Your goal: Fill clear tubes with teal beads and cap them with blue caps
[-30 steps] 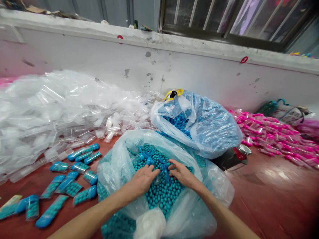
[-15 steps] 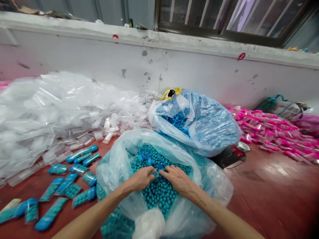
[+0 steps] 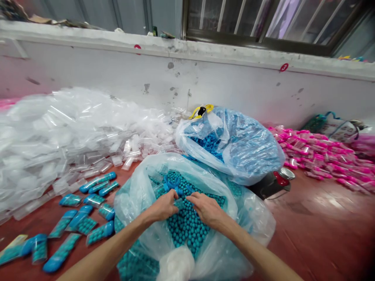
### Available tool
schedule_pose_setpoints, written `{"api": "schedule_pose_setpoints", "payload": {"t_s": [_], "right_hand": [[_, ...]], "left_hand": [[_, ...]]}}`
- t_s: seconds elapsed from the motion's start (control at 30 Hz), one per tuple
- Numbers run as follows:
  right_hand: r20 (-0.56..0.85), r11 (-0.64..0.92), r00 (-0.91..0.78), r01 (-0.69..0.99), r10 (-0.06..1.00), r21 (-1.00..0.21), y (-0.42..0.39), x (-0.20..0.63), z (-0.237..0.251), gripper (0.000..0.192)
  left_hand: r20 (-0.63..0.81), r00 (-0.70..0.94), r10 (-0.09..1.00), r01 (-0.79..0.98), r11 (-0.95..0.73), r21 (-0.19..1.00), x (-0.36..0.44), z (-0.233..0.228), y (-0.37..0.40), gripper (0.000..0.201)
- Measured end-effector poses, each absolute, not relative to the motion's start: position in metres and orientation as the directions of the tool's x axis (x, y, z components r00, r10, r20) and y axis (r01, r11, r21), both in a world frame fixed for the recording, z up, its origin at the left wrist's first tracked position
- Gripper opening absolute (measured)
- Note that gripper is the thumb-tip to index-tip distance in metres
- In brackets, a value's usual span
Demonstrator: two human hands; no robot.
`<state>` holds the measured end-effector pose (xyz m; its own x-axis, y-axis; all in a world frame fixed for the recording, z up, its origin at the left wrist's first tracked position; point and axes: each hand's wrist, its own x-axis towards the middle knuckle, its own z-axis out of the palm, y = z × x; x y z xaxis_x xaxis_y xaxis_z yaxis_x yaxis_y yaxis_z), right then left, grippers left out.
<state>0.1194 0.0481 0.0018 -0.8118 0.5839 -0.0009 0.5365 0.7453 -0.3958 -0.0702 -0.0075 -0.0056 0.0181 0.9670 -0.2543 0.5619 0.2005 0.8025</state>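
Observation:
A large clear plastic bag point(image 3: 140, 175) full of teal beads point(image 3: 189, 230) stands open in front of me. Over the beads, my left hand point(image 3: 164, 205) pinches a small clear plastic tube point(image 3: 178, 203), largely covered by the fingers. My right hand point(image 3: 207, 209) faces it from the other side, fingertips drawn together low over the beads. Whatever those fingers hold, if anything, is too small to make out. Just beyond the hands, several blue caps point(image 3: 172, 183) lie on the beads.
Bead-filled tubes with blue caps point(image 3: 61, 251) lie on the red floor point(image 3: 316, 234) at left. Behind them rises a heap of clear empty tubes point(image 3: 79, 128). A bag of blue pieces point(image 3: 249, 144) sits beyond the beads; pink-capped tubes point(image 3: 325, 156) are piled at right.
My left hand has shifted slightly up and left, with the clear tube showing beside its fingers. My right hand has moved slightly left, and its fingertips are closer together. The camera view shifts slightly.

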Motion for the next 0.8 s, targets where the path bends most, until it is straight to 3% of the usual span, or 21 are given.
{"api": "schedule_pose_setpoints", "payload": {"t_s": [0.1, 0.2, 0.27, 0.33, 0.4, 0.5, 0.57, 0.63, 0.7, 0.8], "right_hand": [[0.067, 0.607, -0.745, 0.485, 0.664, -0.629, 0.04, 0.115, 0.004, 0.031], [-0.006, 0.437, -0.697, 0.457, 0.717, -0.775, 0.022, 0.107, 0.007, 0.023], [-0.058, 0.367, -0.681, 0.462, 0.73, -0.807, 0.007, 0.105, 0.006, 0.022], [-0.051, 0.418, -0.694, 0.488, 0.718, -0.766, -0.001, 0.107, 0.004, 0.02], [-0.037, 0.548, -0.742, 0.527, 0.669, -0.649, 0.0, 0.116, 0.004, 0.018], [-0.031, 0.719, -0.788, 0.577, 0.615, -0.387, 0.018, 0.134, 0.01, 0.024], [-0.005, 0.791, -0.808, 0.579, 0.59, -0.196, 0.031, 0.14, 0.013, 0.031], [-0.012, 0.849, -0.851, 0.526, 0.526, -0.047, 0.039, 0.14, 0.009, 0.029], [-0.041, 0.88, -0.879, 0.473, 0.474, 0.047, 0.041, 0.135, 0.0, 0.023], [-0.031, 0.865, -0.87, 0.486, 0.493, 0.124, 0.038, 0.128, -0.016, 0.013]], "left_hand": [[-0.217, 0.02, 0.976, 0.458, 0.183, 0.87, -0.064, 0.005, -0.007, 0.019], [-0.261, -0.074, 0.963, 0.084, 0.267, 0.96, -0.049, 0.012, -0.011, 0.034], [-0.306, -0.172, 0.937, -0.14, 0.284, 0.949, -0.04, 0.012, -0.017, 0.047], [-0.364, -0.175, 0.915, -0.204, 0.328, 0.922, -0.036, 0.009, -0.025, 0.05], [-0.412, -0.117, 0.904, -0.092, 0.404, 0.91, -0.039, 0.005, -0.029, 0.044], [-0.344, -0.074, 0.936, 0.278, 0.351, 0.894, -0.049, 0.0, -0.029, 0.037], [-0.249, -0.022, 0.968, 0.563, 0.218, 0.797, -0.053, -0.001, -0.026, 0.036], [-0.245, 0.057, 0.968, 0.785, 0.108, 0.61, -0.05, -0.001, -0.023, 0.031], [-0.3, 0.083, 0.95, 0.891, 0.064, 0.45, -0.044, -0.001, -0.02, 0.023], [-0.352, 0.089, 0.932, 0.917, 0.062, 0.394, -0.034, -0.004, -0.016, 0.014]]}}
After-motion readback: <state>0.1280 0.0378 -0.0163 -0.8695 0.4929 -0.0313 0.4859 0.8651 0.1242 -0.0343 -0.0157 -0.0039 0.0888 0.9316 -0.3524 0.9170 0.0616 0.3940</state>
